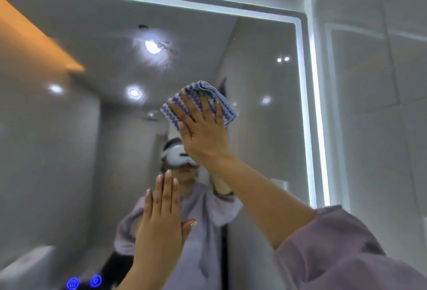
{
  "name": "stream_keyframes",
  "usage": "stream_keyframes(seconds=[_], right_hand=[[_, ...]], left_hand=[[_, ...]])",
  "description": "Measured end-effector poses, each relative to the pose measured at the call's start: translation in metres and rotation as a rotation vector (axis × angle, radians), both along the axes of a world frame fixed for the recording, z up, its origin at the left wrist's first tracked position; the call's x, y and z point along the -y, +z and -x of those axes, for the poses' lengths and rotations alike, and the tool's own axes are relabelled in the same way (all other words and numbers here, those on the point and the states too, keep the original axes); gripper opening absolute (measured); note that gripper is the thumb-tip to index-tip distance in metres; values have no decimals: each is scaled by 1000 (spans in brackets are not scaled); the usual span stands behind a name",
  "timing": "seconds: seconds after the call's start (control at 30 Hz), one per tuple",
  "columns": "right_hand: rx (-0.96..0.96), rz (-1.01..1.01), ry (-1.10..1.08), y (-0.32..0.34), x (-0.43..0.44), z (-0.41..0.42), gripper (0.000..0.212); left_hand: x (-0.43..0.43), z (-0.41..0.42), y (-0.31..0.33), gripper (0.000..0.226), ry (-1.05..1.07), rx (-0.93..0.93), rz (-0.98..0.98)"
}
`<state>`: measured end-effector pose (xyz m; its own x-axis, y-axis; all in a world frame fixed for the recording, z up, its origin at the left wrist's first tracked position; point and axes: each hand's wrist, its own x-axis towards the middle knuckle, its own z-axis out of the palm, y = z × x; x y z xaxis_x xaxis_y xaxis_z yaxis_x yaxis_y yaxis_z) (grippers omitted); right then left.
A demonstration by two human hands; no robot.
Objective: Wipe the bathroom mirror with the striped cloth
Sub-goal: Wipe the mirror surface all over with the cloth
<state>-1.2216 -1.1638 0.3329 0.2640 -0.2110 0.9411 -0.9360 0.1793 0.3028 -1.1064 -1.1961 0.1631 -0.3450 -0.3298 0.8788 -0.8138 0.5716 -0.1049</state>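
Glossy grey wall tiles [381,109] fill the right of my frame. Two glowing blue round icons [73,283] sit at the lower left, and a warm orange panel [34,40] at the upper left.

A bathroom is shown; whether it belongs to a home or a hotel cannot be told. Most of the view is taken up by a large wall mirror [265,139], edged at twelve and three o'clock by a band of white light [317,104] set into it. Two glowing blue touch icons [73,283] are seen in it at seven o'clock. At three o'clock, just beside the mirror, the wall is clad in large glossy pale grey tiles [381,104]. Reflected in the mirror are a grey ceiling [104,42] with round recessed spotlights [134,92] near the centre, glossy grey walls [46,151] at nine o'clock, and a warm orange-lit surface [34,42] at ten o'clock.
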Motion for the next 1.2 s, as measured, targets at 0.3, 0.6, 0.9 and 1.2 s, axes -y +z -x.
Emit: stream_keyframes(seconds=[0.3, 0.6, 0.9, 1.2], right_hand=[[386, 119, -123, 52, -51, 122, 50], [590, 101, -144, 49, -50, 102, 54], [-54, -179, -73, 42, -3, -20, 49], [106, -71, -34, 99, -27, 32, 48]], left_hand=[[7, 0, -4, 85, -15, -15, 67], [7, 1, -5, 84, -1, -16, 115], [10, 0, -6, 83, -3, -12, 125], [17, 2, -7, 81, -38, -55, 211]])
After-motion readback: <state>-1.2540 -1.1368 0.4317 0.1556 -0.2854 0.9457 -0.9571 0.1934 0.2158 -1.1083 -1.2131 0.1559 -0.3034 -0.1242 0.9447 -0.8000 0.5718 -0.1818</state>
